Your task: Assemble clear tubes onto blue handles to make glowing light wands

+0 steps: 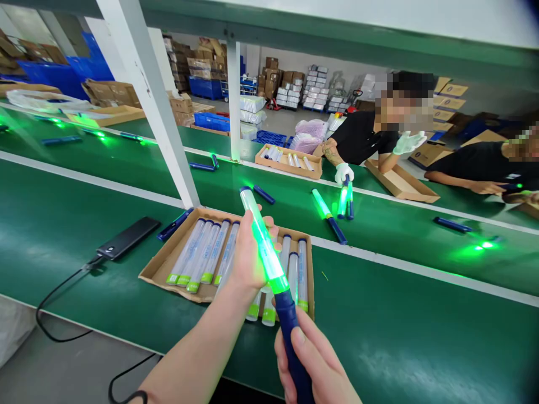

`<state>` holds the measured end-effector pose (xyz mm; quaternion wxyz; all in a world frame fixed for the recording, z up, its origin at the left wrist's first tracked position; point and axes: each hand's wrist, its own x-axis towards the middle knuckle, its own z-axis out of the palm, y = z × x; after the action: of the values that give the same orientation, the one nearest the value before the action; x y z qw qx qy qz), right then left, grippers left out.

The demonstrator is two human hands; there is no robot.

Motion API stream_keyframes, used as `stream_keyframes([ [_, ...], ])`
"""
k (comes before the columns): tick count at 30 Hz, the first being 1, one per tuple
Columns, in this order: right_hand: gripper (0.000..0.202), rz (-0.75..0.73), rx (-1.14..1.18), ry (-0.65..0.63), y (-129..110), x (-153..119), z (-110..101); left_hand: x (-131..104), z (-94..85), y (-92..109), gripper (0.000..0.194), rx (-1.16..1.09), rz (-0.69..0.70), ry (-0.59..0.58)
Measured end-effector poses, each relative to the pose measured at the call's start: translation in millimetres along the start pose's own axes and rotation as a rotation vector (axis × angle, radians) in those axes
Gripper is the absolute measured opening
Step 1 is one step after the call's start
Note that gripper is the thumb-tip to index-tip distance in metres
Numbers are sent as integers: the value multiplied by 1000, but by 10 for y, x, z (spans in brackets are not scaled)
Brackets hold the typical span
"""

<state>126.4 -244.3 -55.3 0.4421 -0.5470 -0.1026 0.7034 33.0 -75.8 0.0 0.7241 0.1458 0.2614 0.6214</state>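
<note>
A light stick [272, 258], its clear tube glowing green above a dark blue handle, slants across the middle of the view between both my hands. My left hand [247, 255] is closed around the lit tube, fingers showing behind it. Lower down, my right hand [318, 356] grips the blue handle, thumb lying along it. Beneath the stick and my left hand is a shallow cardboard tray [152, 266]. Several clear tubes [214, 252] with dark blue caps and bright green bands lie in it. My left forearm hides some of them.
A black power bank [128, 237] with a cable lies left of the tray, near a blue handle [174, 224]. A white post [151, 101] rises behind. More light sticks [330, 216] lie on the green belt [391, 241]. Across it, a gloved hand [344, 174] holds sticks; another person sits right.
</note>
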Motion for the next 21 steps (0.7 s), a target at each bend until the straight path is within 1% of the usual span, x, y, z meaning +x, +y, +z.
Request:
stream_keyframes([
  [2,119,16,-35,12,-37,-23,19,-12,-2,-10,30,-9,1,-10],
  [3,114,13,-53,-12,-54,-32,24,-18,-1,-15,31,-11,0,-21],
  [7,76,-47,-93,-207,-115,-42,29,-48,-20,-46,32,-25,-8,-127],
  [9,68,-55,-103,-244,-112,-24,41,-54,-52,-69,28,-66,-51,-189],
  [11,75,-54,-128,-206,-66,6,57,-46,-88,-93,22,-123,-121,-229],
  [13,97,-48,-180,-94,12,35,53,-26,-107,-113,20,-152,-155,-220],
  [14,108,-52,-211,-28,49,43,30,-16,-104,-123,20,-145,-147,-200],
  [15,113,-57,-248,27,75,43,-11,-10,-91,-139,20,-123,-128,-175],
  [16,113,-63,-294,64,81,36,-74,-12,-70,-163,20,-95,-103,-155],
  [17,108,-87,-353,76,62,21,-156,-28,-42,-201,21,-67,-71,-146],
  [18,98,-154,-432,61,15,3,-252,-61,-8,-254,22,-45,-39,-152],
  [19,88,-277,-528,53,-59,-12,-353,-113,27,-326,27,-24,-10,-190],
  [20,80,-446,-621,71,-155,-15,-448,-185,63,-414,36,25,28,-278],
  [21,75,-639,-691,115,-263,1,-523,-272,96,-514,45,94,64,-397],
])
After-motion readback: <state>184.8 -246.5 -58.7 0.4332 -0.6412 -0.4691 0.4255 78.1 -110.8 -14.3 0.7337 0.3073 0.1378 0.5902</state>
